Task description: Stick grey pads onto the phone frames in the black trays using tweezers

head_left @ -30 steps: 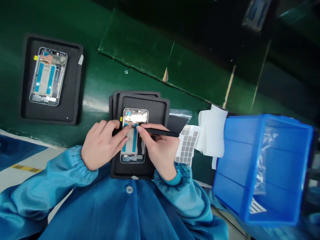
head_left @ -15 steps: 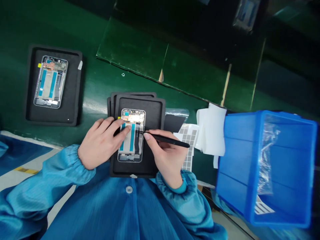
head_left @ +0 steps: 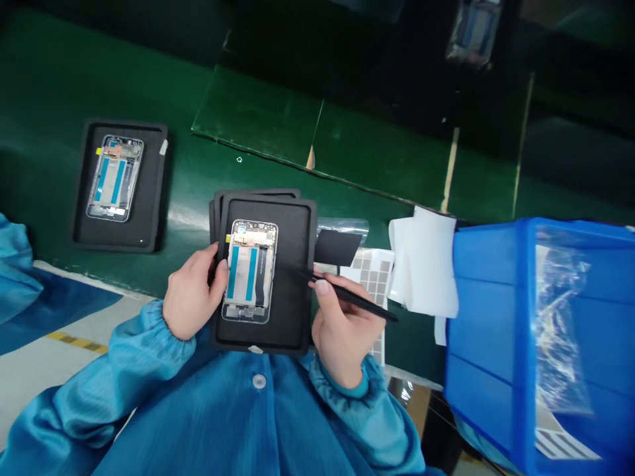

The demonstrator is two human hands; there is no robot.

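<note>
An opened phone lies in the top black tray of a small stack in front of me. Its circuit board and two blue strips show. My left hand grips the left edge of the tray, thumb over the rim beside the phone, other fingers partly hidden. Black tweezers are held in my right hand. Their dark tips point left over the right part of the tray, apart from the phone.
Another opened phone sits in a black tray at the left. On the right are a sheet of grey square stickers, a black sheet, white paper and a blue bin. Another person's sleeve shows at left.
My right hand has drawn the tweezers away from the phone, to the right. My left hand has come off the phone and moved to the tray's left edge. The view has shifted slightly.
</note>
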